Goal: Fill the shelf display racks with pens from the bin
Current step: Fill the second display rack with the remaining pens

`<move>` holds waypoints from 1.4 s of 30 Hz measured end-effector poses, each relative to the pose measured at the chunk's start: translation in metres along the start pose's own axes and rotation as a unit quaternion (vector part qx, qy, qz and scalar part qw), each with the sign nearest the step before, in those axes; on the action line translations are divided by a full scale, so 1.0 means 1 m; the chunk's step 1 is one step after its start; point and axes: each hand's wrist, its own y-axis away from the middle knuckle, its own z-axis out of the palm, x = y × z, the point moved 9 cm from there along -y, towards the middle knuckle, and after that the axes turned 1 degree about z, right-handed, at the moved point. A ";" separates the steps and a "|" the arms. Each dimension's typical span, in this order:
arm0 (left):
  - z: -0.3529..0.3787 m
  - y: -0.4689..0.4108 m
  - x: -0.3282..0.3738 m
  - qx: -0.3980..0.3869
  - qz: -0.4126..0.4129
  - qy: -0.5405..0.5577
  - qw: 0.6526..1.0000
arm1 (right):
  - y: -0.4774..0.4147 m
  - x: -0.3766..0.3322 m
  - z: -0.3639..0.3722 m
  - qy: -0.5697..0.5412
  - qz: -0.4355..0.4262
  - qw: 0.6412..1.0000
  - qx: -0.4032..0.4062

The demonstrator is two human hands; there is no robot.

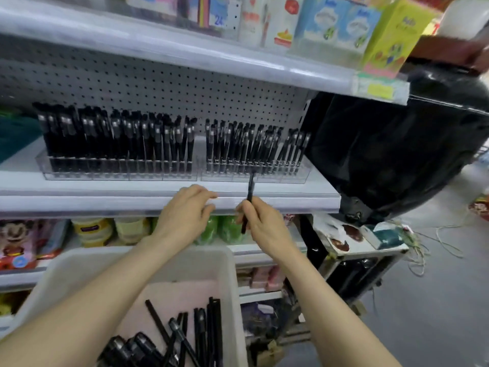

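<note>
Two clear display racks stand on the middle shelf, the left rack [119,174] and the right rack [264,178], both packed with upright black pens. My right hand [260,223] pinches one black pen [250,190], held nearly upright just in front of the right rack's front edge. My left hand [185,213] rests with loosely curled fingers at the shelf's front lip [105,201] and holds nothing. Below my forearms sits a white bin [230,282] with several loose black pens [185,337] on a pink liner.
A shelf above carries coloured boxes [391,35]. A black plastic-covered bulk [397,144] stands right of the shelf end. The lower shelf holds toy packs [18,242] and tubs [91,231]. Grey floor with loose cords [434,247] lies at the right.
</note>
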 end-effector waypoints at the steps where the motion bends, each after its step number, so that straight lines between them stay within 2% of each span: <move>1: 0.003 -0.012 0.011 0.000 0.012 -0.011 1.000 | -0.007 0.007 -0.014 0.011 0.001 1.000 0.016; 6: 0.023 -0.064 0.057 -0.008 0.070 -0.074 0.995 | -0.034 0.039 -0.084 -0.029 0.014 0.992 0.122; 10: 0.041 -0.091 0.068 -0.001 0.083 -0.139 0.987 | -0.060 0.053 -0.127 -0.059 0.013 0.980 0.187; 18: 0.056 -0.097 0.057 0.039 0.047 -0.183 0.981 | -0.122 0.035 -0.152 0.010 -0.046 0.972 0.228; 22: 0.057 -0.097 0.057 0.036 0.040 -0.177 0.983 | -0.147 0.037 -0.137 0.044 -0.049 0.973 0.221; 30: 0.058 -0.097 0.056 0.030 0.036 -0.163 0.985 | -0.166 0.068 -0.109 0.094 0.027 0.981 0.167; 42: 0.057 -0.094 0.054 0.019 0.054 -0.128 0.990 | -0.150 0.061 -0.105 0.107 0.030 0.981 0.161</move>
